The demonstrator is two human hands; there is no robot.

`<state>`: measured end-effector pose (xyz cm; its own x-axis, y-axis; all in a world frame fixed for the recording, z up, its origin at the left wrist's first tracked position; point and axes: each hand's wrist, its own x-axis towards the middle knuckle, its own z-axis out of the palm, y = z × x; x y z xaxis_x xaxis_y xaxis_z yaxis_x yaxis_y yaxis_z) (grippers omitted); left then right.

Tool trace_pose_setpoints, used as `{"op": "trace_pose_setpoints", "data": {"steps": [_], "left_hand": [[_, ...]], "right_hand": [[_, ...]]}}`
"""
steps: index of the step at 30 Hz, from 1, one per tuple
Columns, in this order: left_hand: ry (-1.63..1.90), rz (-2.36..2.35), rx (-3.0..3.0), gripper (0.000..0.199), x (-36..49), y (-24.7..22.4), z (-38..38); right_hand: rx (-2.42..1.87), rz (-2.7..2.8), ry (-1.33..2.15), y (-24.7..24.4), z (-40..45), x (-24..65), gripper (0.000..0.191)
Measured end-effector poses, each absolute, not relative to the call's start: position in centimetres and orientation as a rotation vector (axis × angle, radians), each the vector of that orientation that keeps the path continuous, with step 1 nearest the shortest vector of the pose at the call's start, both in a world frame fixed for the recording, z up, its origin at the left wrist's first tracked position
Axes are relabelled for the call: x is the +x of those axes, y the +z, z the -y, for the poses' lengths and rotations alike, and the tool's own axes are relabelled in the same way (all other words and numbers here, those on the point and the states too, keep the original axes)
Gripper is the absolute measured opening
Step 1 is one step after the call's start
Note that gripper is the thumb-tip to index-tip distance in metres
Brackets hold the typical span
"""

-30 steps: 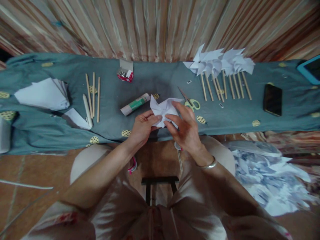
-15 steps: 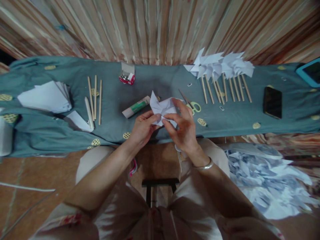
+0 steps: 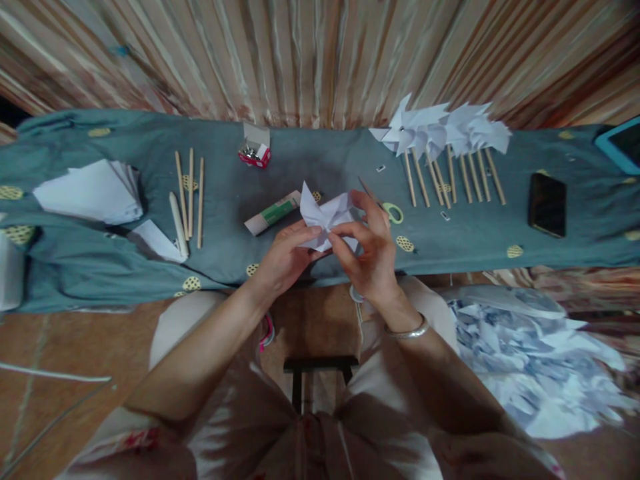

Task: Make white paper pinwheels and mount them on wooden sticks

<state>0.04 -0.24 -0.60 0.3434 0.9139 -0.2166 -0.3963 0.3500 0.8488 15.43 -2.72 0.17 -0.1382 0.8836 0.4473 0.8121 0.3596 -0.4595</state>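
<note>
A white paper pinwheel (image 3: 320, 212), its blades folded in, is held between both hands over the front of the cloth-covered table. My left hand (image 3: 289, 257) grips it from the left, thumb pressed near the centre and fingers underneath. At the centre, the thumb and index finger of my right hand (image 3: 371, 250) pinch the paper, while another finger rests on the right blade. Whether a pin sits under the fingertips is too small to tell. Just behind my left hand lies a green-and-white glue stick (image 3: 273, 213). Scissors (image 3: 393, 213) with green handles lie beyond my right hand.
A small red box (image 3: 255, 155) of metal pins stands open at the back. Loose wooden sticks (image 3: 191, 193) and a paper stack (image 3: 93, 193) lie left. Finished pinwheels (image 3: 450, 130) on sticks line the back right, near a phone (image 3: 547, 205). A bag of folded paper (image 3: 540, 363) sits lower right.
My right thumb and index finger have drawn closer together at the pinwheel's centre, and the hand has shifted slightly right. My left hand keeps its hold.
</note>
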Motion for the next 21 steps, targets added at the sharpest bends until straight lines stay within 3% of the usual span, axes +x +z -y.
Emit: {"op": "trace_pose_setpoints", "data": {"steps": [5, 16, 21], "left_hand": [[1.011, -0.862, 0.728, 0.02, 0.2, 0.0, 0.3], [1.136, -0.963, 0.667, 0.022, 0.5, -0.6, -0.1], [1.135, -0.942, 0.665, 0.025, 0.6, -0.7, 0.0]], "right_hand": [[-1.382, 1.891, 0.154, 0.1, 2.8, 15.5, 0.009], [-1.346, 1.839, 0.236, 0.4, 2.8, 15.5, 0.012], [-1.38, 1.569, 0.45, -0.4, 1.9, 16.1, 0.034]]}}
